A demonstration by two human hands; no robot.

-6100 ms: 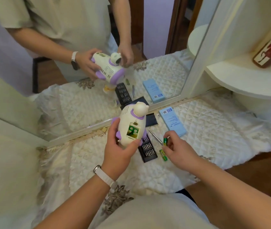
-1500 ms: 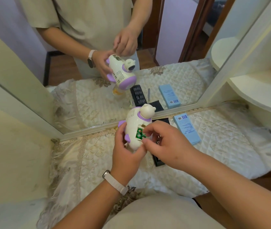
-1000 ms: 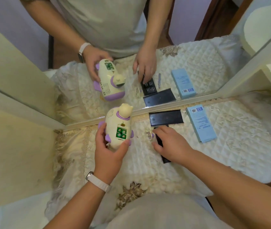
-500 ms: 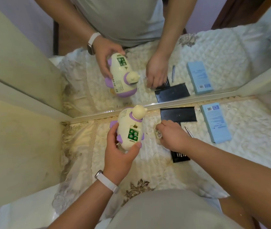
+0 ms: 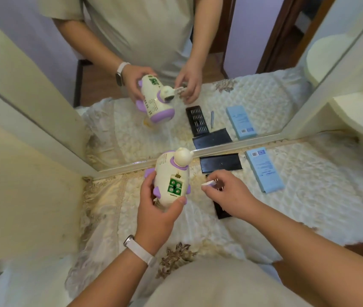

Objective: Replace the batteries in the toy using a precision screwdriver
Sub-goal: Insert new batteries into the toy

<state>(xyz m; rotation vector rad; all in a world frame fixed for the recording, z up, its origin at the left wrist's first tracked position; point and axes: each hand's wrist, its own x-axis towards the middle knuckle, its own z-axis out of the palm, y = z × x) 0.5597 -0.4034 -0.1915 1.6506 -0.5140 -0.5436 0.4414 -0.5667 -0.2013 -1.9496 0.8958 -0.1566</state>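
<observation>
Right hand (image 5: 227, 192) now up pinching the white cover (image 5: 207, 184), left hand (image 5: 156, 209) grips the toy (image 5: 171, 167), batteries (image 5: 174, 187) in: closing looks next.

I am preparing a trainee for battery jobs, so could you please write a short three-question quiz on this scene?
1. True or false: green batteries sit uncovered in the cream-and-purple plastic toy.
2. What do the fingers of the right hand pinch? A a small white plastic piece; B a screwdriver; C a blue carton.
3. Fill in: the ___ hand grips the toy.
Key: 1 true; 2 A; 3 left hand.
</observation>
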